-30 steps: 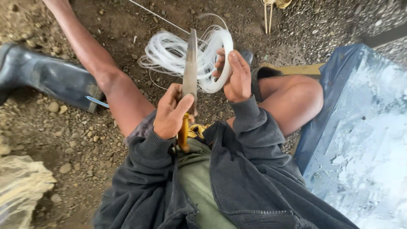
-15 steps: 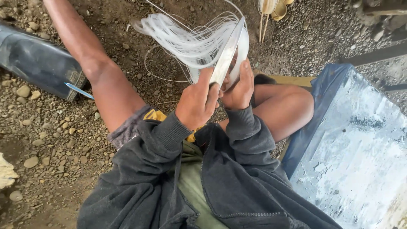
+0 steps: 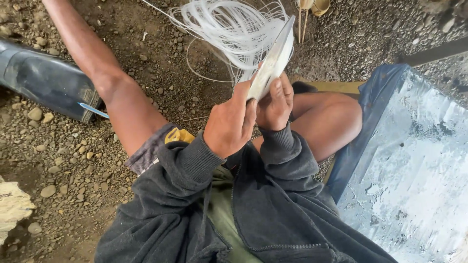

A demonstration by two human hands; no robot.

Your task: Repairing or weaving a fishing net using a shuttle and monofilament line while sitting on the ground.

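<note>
our left hand (image 3: 230, 124) and right hand (image 3: 274, 103) both grip the blade (image 3: 273, 62); it points up-right, into the white line coil (image 3: 229, 29).

Left hand (image 3: 230, 125) and right hand (image 3: 274, 103) are raised together, fingers curled closed, sleeved forearms bent.

No labels, signs or screens in view, one possible package only — a pale crumpled sack (image 3: 12, 209) at the lower left edge, on gravel.
</note>
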